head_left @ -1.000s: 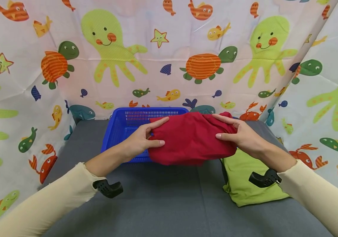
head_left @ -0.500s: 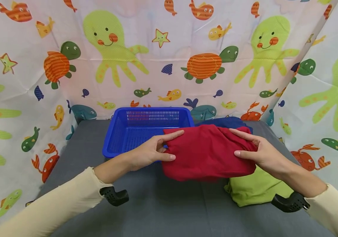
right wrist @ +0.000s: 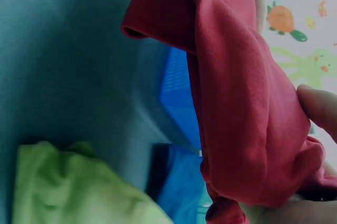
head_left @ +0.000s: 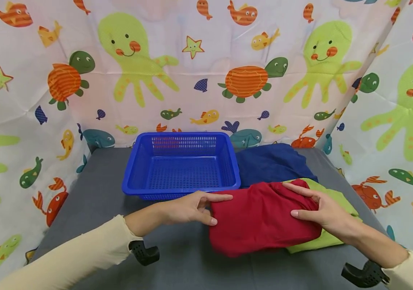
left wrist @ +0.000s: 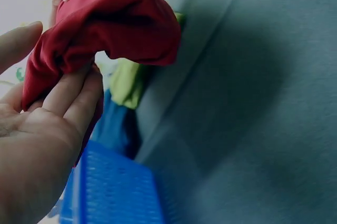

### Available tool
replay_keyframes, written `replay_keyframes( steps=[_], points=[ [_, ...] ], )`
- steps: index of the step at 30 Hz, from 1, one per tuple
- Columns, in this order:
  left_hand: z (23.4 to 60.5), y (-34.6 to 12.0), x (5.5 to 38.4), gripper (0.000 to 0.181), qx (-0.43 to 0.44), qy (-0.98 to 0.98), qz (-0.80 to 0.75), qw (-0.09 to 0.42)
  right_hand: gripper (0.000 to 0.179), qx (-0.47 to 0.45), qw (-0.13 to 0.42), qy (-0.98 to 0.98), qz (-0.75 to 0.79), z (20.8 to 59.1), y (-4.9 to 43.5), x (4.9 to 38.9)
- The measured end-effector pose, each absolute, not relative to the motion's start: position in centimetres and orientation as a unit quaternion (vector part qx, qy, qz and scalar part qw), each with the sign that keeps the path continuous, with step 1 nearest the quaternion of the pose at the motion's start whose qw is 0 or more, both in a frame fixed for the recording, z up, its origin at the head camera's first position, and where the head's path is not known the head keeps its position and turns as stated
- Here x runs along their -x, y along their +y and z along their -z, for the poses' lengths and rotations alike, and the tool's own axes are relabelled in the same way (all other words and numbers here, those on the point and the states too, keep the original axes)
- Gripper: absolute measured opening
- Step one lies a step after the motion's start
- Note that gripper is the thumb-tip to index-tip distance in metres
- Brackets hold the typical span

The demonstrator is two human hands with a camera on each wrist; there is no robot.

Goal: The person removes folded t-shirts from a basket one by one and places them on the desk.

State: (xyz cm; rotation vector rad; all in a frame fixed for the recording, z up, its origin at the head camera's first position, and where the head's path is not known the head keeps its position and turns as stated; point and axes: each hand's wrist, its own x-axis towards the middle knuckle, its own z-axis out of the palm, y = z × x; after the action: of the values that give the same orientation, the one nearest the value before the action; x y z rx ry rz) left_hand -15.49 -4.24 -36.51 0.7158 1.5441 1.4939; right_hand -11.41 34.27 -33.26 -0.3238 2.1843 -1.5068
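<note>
A folded red cloth (head_left: 261, 219) hangs between both hands above the table, sagging in the middle. My left hand (head_left: 188, 207) holds its left end; in the left wrist view the fingers (left wrist: 71, 95) go under the fabric, and the thumb lies on the near side. My right hand (head_left: 327, 211) grips the right end, index finger along the upper edge and thumb on the front. Beneath and behind the red cloth lies a folded lime-green cloth (head_left: 337, 197), partly covered in the head view. A dark blue cloth (head_left: 271, 163) rests farther back.
A blue plastic basket (head_left: 181, 191) with perforated walls and nothing inside stands left of the dark blue cloth. The grey table (head_left: 105, 173) runs back to a printed sea-animal curtain (head_left: 206, 92). Black wrist mounts (head_left: 145, 253) project below both forearms.
Both hands have brought the red cloth toward the person and to the right, away from in front of the basket. The basket's inside and the dark blue cloth now show.
</note>
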Motion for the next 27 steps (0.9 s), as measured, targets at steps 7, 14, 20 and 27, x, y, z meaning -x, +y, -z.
replay_keyframes(
  steps=[7,14,20,27],
  points=[
    [38.6,-4.3,15.2,0.069,-0.254,0.634,-0.594,0.425,0.071,0.116,0.265,0.783,0.551,36.8,34.1,12.2],
    [39.5,-4.9,15.3,0.07,-0.218,0.661,-0.596,0.401,0.074,0.126,0.258,0.775,0.564,39.3,33.3,13.3],
    [40.5,-6.1,15.5,0.069,-0.206,0.677,-0.587,0.393,0.079,0.149,0.254,0.775,0.559,40.9,32.1,14.1],
    [42.1,-7.3,16.1,0.069,-0.196,0.692,-0.574,0.391,0.077,0.166,0.252,0.798,0.521,42.3,31.0,14.9]
  ],
)
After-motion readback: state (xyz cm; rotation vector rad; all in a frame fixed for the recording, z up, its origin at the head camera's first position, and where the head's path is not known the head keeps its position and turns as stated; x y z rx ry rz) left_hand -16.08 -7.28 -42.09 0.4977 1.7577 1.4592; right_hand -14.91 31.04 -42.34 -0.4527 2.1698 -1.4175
